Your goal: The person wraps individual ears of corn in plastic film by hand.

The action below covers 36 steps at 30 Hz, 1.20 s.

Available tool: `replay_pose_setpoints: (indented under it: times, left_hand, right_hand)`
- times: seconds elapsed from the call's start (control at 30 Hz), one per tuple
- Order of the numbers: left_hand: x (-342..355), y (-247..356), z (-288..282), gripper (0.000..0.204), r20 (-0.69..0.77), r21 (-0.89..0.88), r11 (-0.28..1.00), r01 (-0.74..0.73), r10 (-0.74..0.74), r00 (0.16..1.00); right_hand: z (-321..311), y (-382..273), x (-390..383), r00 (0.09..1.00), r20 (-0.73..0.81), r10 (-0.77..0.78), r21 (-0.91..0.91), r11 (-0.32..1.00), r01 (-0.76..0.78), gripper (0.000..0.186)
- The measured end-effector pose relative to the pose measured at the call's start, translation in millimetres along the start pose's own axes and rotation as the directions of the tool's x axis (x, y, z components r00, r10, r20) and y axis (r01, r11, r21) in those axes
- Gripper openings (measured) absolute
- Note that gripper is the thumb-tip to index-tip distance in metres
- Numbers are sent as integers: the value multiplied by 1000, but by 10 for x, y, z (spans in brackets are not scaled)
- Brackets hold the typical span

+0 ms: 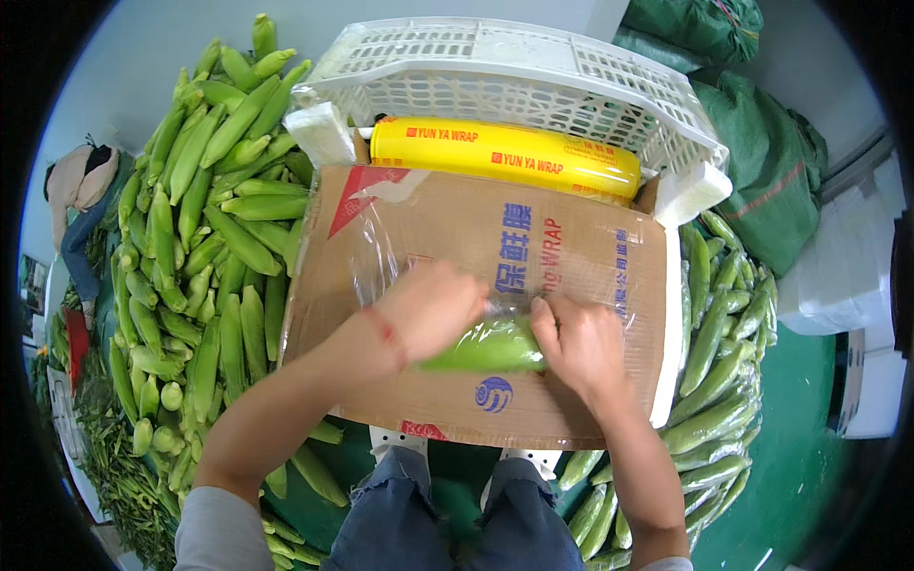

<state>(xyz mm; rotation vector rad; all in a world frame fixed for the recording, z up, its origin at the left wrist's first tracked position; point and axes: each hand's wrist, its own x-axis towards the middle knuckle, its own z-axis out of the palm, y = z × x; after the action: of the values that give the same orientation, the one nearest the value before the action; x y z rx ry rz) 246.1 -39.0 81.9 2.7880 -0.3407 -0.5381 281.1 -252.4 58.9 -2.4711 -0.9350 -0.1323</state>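
Note:
On a flattened brown cardboard sheet lies a green corn cob under shiny clear film. My left hand, slightly blurred, is curled at the cob's upper left side, pinching what looks like crinkled film. My right hand grips the cob's right end, thumb on top, its other fingers partly hidden. A yellow roll of film lies behind the cardboard, between white supports.
Unwrapped corn is heaped at left, film-wrapped corn at right. A white plastic crate stands behind the roll, green sacks at back right. Another person bends at far left, near loose husks.

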Motion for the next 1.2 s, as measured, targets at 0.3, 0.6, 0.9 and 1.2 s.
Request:
replay_pose_setpoints:
  times: [0.3, 0.6, 0.9, 1.2]
  left_hand:
    - [-279, -31, 422, 75, -492, 45, 998, -36, 53, 869]
    - [672, -541, -319, 75, -37, 281, 959, -29, 41, 998]
    - [195, -639, -203, 69, -384, -113, 990, -79, 30, 923]
    - [-336, 841, 302, 48, -679, -525, -489, -697, -254, 689]
  right_hand:
    - [-197, -383, -383, 962, 105, -254, -64, 963, 261, 53]
    - [84, -200, 569, 878, 318, -359, -111, 905, 411, 53]
    - [-646, -561, -826, 607, 786, -121, 195, 979, -57, 58]
    - [17, -701, -905, 689, 212, -693, -210, -721, -660, 92]
